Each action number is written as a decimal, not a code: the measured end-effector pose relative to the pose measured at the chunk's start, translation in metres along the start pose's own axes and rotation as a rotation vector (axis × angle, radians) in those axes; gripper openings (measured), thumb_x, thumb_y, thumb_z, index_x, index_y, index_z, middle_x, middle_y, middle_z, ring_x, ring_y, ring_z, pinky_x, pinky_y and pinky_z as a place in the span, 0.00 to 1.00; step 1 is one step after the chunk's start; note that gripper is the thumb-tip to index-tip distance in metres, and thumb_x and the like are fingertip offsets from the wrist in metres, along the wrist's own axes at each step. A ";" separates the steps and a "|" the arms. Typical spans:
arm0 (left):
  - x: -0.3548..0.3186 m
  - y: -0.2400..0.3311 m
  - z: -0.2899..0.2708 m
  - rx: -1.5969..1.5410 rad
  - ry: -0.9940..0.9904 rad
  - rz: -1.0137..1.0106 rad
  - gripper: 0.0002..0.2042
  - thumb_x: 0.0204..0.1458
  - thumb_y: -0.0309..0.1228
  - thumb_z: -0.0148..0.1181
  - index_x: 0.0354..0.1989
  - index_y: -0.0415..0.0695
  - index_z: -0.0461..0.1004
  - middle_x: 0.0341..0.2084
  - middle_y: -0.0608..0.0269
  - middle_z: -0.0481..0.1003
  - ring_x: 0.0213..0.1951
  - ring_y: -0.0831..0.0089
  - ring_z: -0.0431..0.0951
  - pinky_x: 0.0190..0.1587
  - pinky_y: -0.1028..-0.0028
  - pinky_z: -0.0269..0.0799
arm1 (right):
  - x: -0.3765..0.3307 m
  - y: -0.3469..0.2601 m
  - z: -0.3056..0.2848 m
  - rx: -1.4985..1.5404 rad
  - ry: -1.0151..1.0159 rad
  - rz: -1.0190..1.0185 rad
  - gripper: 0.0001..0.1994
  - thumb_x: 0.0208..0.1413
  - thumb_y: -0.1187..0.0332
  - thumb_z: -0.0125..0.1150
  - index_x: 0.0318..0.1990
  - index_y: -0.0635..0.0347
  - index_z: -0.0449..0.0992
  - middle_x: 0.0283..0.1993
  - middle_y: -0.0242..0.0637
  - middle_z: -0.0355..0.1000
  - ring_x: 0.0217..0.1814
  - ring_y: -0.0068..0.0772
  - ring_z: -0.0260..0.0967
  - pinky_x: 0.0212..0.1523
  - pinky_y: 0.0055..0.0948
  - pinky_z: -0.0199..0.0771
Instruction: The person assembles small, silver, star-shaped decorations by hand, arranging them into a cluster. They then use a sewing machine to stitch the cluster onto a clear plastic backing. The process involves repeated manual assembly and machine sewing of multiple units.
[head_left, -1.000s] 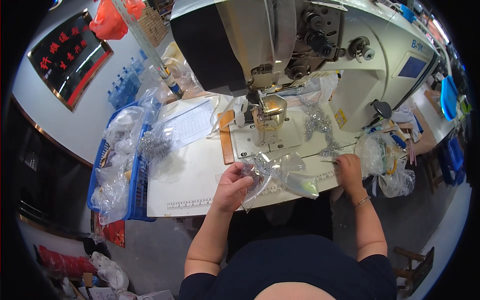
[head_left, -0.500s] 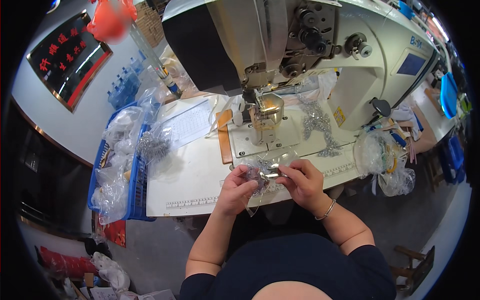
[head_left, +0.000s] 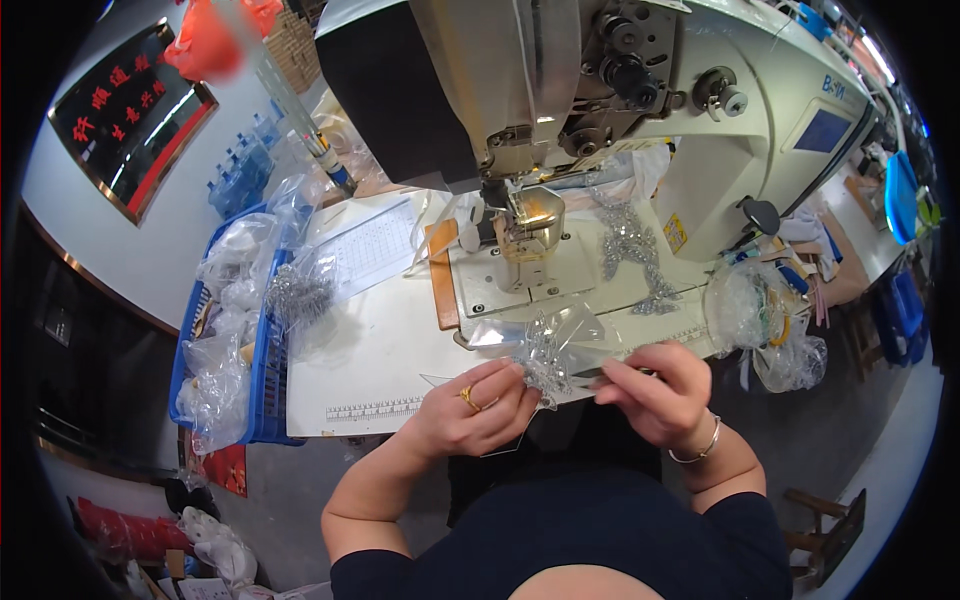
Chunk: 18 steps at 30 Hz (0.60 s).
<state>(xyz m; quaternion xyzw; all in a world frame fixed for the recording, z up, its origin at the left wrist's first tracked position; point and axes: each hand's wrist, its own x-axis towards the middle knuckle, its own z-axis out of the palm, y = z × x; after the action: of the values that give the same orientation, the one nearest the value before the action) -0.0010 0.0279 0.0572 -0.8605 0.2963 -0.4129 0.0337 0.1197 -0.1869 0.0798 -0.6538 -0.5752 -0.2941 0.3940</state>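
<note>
My left hand (head_left: 478,410) is closed, its fingers pinching a clear plastic sheet piece with silver sparkly trim (head_left: 543,362) over the front edge of the sewing table. The clear sheet fans out beyond the fingertips, and the trim bunches in its middle. To the right, my right hand (head_left: 660,392) is bent round a slim metal tool (head_left: 592,371), mostly hidden by the fingers; its tip points at the trim. I cannot tell its exact kind. Just beyond both hands stands the needle and post area of the sewing machine (head_left: 535,225).
A blue basket (head_left: 268,370) of plastic-wrapped pieces stands at the left, with a silver tangle (head_left: 303,292) beside it. A printed sheet (head_left: 372,250) lies on the table (head_left: 350,350). More silver trim (head_left: 630,250) rests right of the needle. A plastic bag (head_left: 745,310) hangs over the right edge.
My hands have moved apart, the right one outward to the right and slightly nearer me. The left hand has turned over its grip, and the clear piece now spreads open beyond it.
</note>
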 end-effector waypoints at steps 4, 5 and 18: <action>0.005 -0.005 -0.010 0.021 -0.052 0.106 0.08 0.37 0.24 0.62 0.29 0.43 0.77 0.28 0.66 0.71 0.42 0.70 0.73 0.43 0.73 0.78 | 0.000 0.004 0.009 -0.044 -0.126 0.038 0.14 0.36 0.68 0.70 0.34 0.55 0.78 0.27 0.29 0.67 0.22 0.27 0.64 0.20 0.25 0.63; 0.005 -0.005 -0.010 0.013 -0.060 0.108 0.07 0.37 0.24 0.61 0.29 0.42 0.77 0.28 0.66 0.71 0.42 0.70 0.73 0.43 0.73 0.78 | 0.001 0.004 0.011 -0.027 -0.140 0.044 0.13 0.36 0.68 0.70 0.34 0.55 0.77 0.27 0.29 0.67 0.21 0.27 0.64 0.20 0.26 0.63; 0.003 -0.001 -0.004 0.020 -0.074 0.128 0.07 0.43 0.25 0.56 0.31 0.41 0.76 0.29 0.64 0.69 0.41 0.69 0.73 0.47 0.72 0.75 | 0.001 0.003 0.025 -0.044 -0.175 0.046 0.12 0.36 0.68 0.70 0.32 0.53 0.77 0.26 0.27 0.67 0.23 0.26 0.66 0.22 0.25 0.65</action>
<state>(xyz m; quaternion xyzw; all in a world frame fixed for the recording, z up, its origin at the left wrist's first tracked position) -0.0021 0.0275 0.0619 -0.8541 0.3451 -0.3810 0.0793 0.1214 -0.1653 0.0674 -0.6985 -0.5857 -0.2391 0.3345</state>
